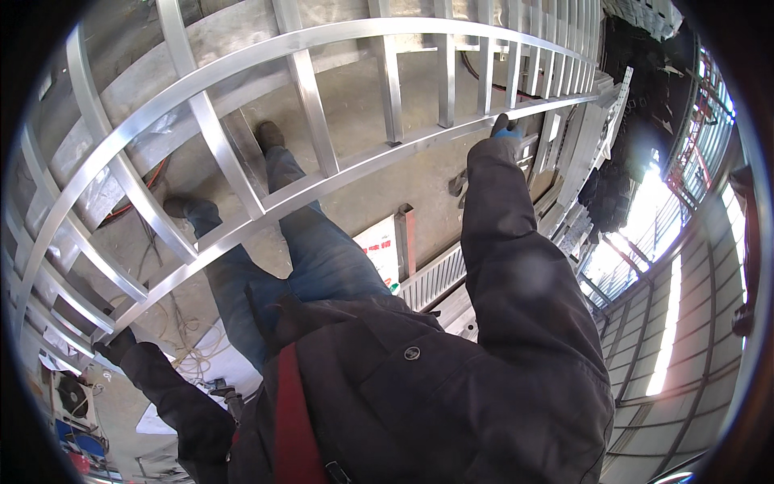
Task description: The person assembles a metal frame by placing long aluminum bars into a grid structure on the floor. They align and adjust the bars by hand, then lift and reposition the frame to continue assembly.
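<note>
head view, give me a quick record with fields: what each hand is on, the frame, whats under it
left hand: dark glove, gripping the lower rail at the frame's left end
right hand: blue glove, on the same rail further along
frame: long silvery metal frame, two curved rails joined by cross bars, held at arm level
clothing: dark jacket, blue jeans
below: concrete floor, cables

Open gaps between metal frame (242,77) bars
</note>
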A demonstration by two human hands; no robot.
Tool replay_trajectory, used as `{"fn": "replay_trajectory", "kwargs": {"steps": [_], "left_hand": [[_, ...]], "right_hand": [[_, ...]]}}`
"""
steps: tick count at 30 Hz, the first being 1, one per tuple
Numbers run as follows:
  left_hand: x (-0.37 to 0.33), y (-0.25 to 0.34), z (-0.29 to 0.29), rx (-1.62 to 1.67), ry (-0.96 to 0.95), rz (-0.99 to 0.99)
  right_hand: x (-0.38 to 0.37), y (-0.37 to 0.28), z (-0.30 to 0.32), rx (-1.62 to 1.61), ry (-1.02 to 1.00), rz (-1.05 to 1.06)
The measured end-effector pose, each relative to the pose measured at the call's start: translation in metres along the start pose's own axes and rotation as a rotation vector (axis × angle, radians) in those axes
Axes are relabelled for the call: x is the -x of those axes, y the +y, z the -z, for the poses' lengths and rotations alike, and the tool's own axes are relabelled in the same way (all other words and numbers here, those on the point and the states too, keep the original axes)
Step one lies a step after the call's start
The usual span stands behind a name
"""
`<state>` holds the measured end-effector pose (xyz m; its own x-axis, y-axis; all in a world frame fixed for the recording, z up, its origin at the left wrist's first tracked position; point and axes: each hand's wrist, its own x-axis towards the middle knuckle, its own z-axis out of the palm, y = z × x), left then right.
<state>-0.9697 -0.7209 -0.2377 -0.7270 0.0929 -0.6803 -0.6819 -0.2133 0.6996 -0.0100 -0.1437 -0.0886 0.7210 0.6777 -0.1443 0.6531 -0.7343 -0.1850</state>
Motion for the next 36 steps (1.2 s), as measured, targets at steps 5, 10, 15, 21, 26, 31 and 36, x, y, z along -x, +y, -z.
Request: {"fn": "replay_trajectory", "kwargs": {"steps": [5, 10, 15, 21, 26, 31, 36], "left_hand": [[-0.016, -0.001, 0.004, -0.039, 0.057, -0.011], [-0.035, -0.004, 0.004, -0.022, 0.060, -0.022], [-0.033, -0.008, 0.002, 0.006, 0.025, 0.020], [-0.026, -0.013, -0.013, 0.024, -0.028, 0.061], [-0.014, -0.020, -0.018, 0.099, -0.121, 0.160], [0.034, -0.027, -0.039, 0.320, -0.271, 0.163], [0.076, -0.031, -0.070, 0.413, -0.255, 0.160]], "right_hand": [[-0.020, -0.062, 0.012, 0.007, -0.227, 0.607], [-0.057, -0.094, 0.000, 0.729, -0.492, 0.520], [-0.051, -0.079, 0.008, 0.638, -0.671, 0.480], [-0.046, -0.094, 0.025, 0.537, -0.494, 0.541], [0.001, -0.072, 0.042, 0.292, -0.085, 0.713], [0.180, -0.087, 0.004, -0.415, -0.463, 0.665], [0.400, -0.158, -0.022, -0.207, -0.836, 1.345]]}}
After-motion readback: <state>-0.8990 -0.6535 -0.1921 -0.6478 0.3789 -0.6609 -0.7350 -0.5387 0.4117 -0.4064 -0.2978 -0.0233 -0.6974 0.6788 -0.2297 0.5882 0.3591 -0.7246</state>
